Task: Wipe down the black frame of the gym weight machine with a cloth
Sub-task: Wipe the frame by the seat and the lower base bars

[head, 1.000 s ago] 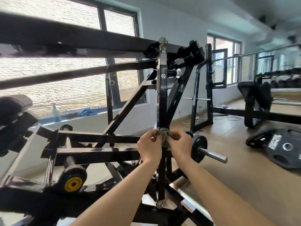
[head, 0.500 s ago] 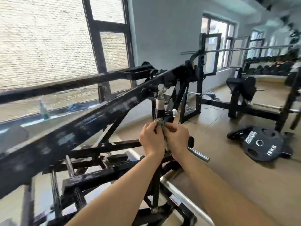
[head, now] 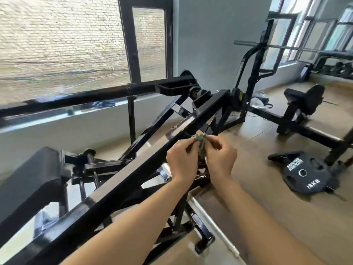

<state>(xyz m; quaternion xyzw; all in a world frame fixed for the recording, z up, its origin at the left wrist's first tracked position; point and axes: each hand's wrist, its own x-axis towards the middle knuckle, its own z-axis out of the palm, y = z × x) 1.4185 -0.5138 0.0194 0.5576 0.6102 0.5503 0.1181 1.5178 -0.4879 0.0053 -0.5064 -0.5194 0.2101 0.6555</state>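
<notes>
Centrally, left hand and right hand both pinch a crumpled grey cloth between curled fingers, held just beside the right edge of the sloping black frame beam

Single view, head-worn and wide-angle, looking forward and steeply down over the machine; both forearms enter from the bottom edge. The left hand and right hand sit close to the lens, pinching the cloth near the picture's centre. It faces along the slanted black frame bar, which runs from lower left to the middle, with the window at upper left and, farther off at right, the wooden floor and weight plate.
</notes>
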